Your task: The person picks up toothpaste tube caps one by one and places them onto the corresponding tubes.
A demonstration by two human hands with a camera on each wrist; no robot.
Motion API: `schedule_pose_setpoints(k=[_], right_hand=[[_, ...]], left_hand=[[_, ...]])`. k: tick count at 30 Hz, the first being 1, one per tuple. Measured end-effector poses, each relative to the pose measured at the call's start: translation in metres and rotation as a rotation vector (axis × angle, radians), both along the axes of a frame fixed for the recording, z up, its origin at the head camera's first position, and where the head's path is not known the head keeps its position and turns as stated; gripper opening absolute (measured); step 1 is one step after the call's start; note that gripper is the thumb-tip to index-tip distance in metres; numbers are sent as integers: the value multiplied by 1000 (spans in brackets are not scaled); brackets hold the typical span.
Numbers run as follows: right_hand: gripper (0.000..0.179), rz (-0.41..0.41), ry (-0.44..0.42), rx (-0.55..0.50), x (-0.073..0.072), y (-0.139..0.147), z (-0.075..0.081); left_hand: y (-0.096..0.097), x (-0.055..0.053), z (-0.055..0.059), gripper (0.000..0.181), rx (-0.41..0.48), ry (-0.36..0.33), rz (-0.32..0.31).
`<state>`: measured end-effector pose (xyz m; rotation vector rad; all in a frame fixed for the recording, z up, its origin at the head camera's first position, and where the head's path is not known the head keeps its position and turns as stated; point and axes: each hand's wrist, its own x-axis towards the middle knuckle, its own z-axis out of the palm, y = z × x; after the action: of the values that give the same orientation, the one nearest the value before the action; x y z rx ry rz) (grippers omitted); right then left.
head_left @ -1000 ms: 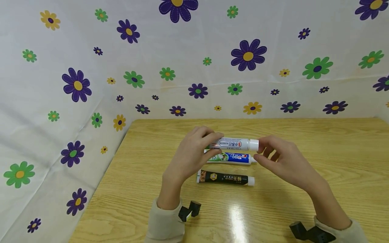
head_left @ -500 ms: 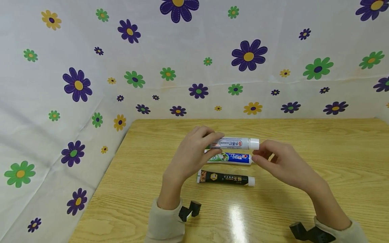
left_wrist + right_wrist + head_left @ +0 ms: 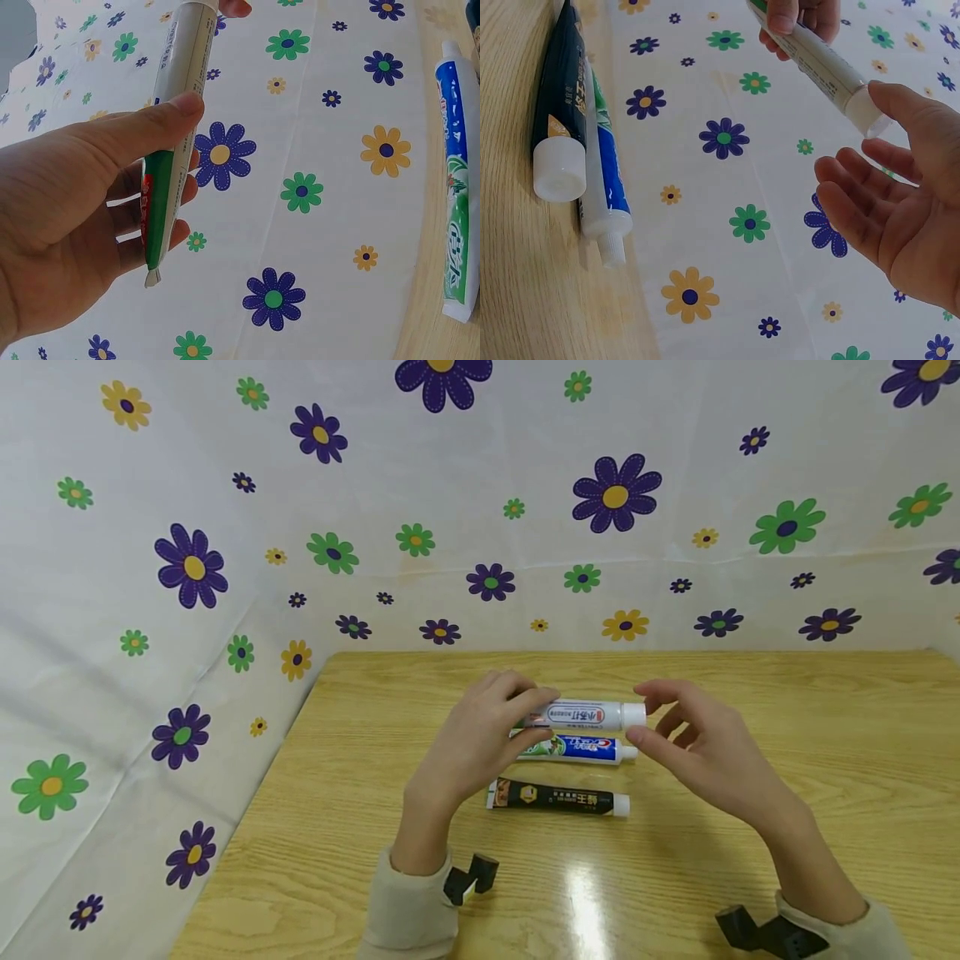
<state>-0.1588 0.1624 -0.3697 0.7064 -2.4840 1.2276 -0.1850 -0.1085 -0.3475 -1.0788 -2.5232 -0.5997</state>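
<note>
A silver-grey toothpaste tube (image 3: 581, 714) with a green tail end is raised off the table, pinched between the thumb and fingers of my left hand (image 3: 480, 735). Its white cap (image 3: 634, 715) points right. At that cap, the thumb and index finger of my right hand (image 3: 708, 752) pinch from either side; in the right wrist view the other fingers (image 3: 847, 214) are spread and loosely bent. Just nearer to me, a blue, green and white toothpaste tube (image 3: 588, 748) with a narrow white tip lies on the table. Closer still rests a black toothpaste tube (image 3: 558, 797) with a white cap.
The wooden table (image 3: 300, 877) reaches back to a white flowered cloth (image 3: 465, 510) hung behind and at the left. Black camera mounts (image 3: 471, 878) sit on both wrists. A bright light reflection shows on the table front.
My right hand's fingers slipped down off the white cap half a second ago and are back on it now. The left hand keeps its hold on the silver-grey tube, nearly still.
</note>
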Motion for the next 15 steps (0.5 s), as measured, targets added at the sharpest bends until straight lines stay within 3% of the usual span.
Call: schedule_pose_setpoints(k=[11,15], right_hand=[[13,-35,78,-60,-2,-2,-2],[13,-20,61,-44,-2,-1,-2]], left_hand=[[4,0,-1,37,-23,21,-15],[3,0,-1,37,-18,20,-15]])
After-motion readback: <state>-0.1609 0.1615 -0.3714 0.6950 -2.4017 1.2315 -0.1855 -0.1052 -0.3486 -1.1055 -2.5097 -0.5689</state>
